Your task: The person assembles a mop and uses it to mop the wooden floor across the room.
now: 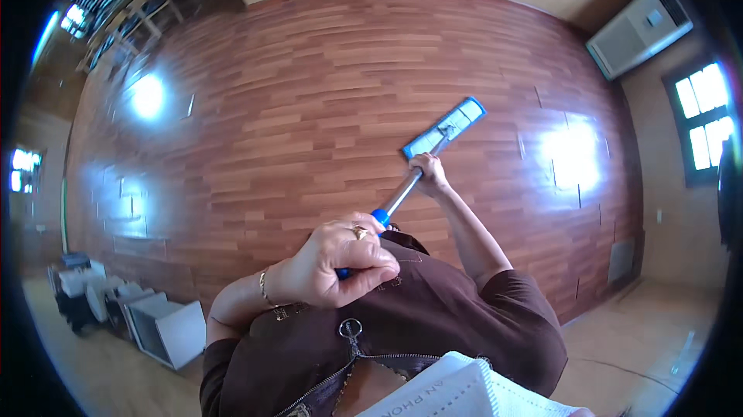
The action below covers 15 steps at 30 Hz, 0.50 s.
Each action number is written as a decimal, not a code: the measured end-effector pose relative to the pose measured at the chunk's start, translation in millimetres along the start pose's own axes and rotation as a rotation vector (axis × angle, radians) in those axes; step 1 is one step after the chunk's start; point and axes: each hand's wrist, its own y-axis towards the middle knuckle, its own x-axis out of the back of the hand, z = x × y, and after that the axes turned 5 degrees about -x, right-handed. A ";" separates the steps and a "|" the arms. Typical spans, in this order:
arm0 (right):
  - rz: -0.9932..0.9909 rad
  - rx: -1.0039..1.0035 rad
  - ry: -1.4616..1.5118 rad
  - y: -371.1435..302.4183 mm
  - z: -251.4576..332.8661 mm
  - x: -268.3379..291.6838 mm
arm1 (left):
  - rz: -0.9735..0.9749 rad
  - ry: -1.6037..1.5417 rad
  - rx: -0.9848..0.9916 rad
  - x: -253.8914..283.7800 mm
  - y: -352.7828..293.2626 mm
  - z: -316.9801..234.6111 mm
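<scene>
Both hands' grip closed on the metal mop handle (402, 194): left hand (340, 262) top, right hand (429, 171) lower.

Your left hand (340, 258) gripped the blue top end of the flat mop (422, 173), while your right hand (428, 169) clasped its metal pole lower down, just beside the blue mop head (445, 128) resting on the wooden floor (309, 107).
</scene>
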 end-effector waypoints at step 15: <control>0.745 0.641 0.179 140.2 299.5 -298.0 | -0.512 0.622 0.158 115.0 -172.5 -114.1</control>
